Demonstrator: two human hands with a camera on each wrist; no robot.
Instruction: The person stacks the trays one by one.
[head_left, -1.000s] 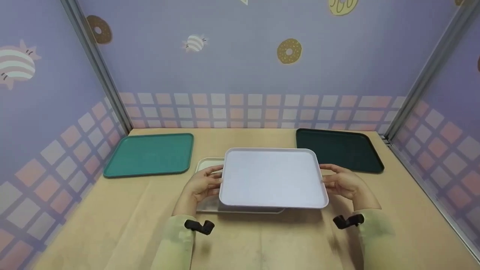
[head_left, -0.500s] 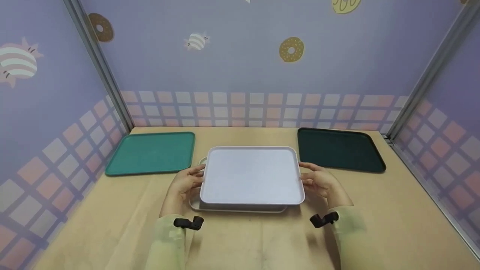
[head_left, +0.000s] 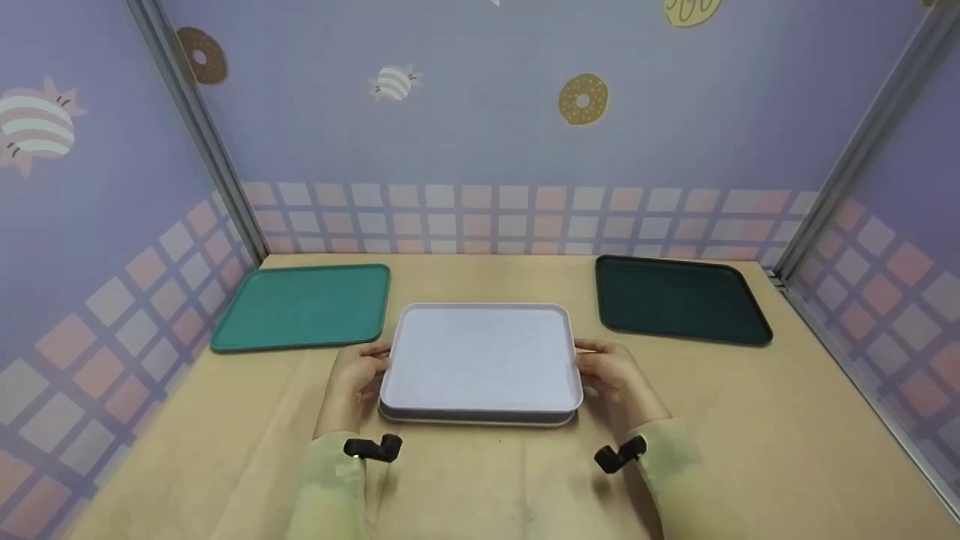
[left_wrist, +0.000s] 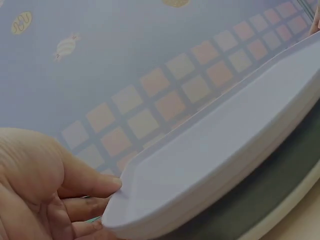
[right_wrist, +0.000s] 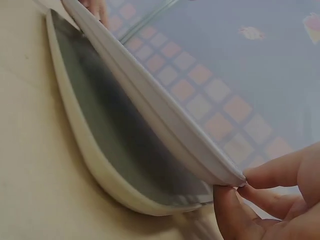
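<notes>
A white rectangular tray (head_left: 481,358) is held level between both hands, close over a cream-rimmed tray (head_left: 480,421) lying on the table. My left hand (head_left: 355,379) pinches the white tray's left edge, thumb on top of the rim in the left wrist view. On the opposite side my right hand (head_left: 609,373) grips the right edge between thumb and fingers. In the right wrist view a gap shows between the white tray (right_wrist: 150,102) and the lower tray (right_wrist: 95,165), whose inside looks dark in shadow. From above, the white tray hides most of the lower one.
A teal green tray (head_left: 304,307) lies at the back left of the wooden table (head_left: 450,487). At the back right lies a dark green tray (head_left: 682,300). Patterned walls (head_left: 480,135) enclose the table at the back and both sides.
Both hands have carried the white tray leftward and lowered it, so it now lines up over the cream-rimmed tray. The green trays have stayed in place.
</notes>
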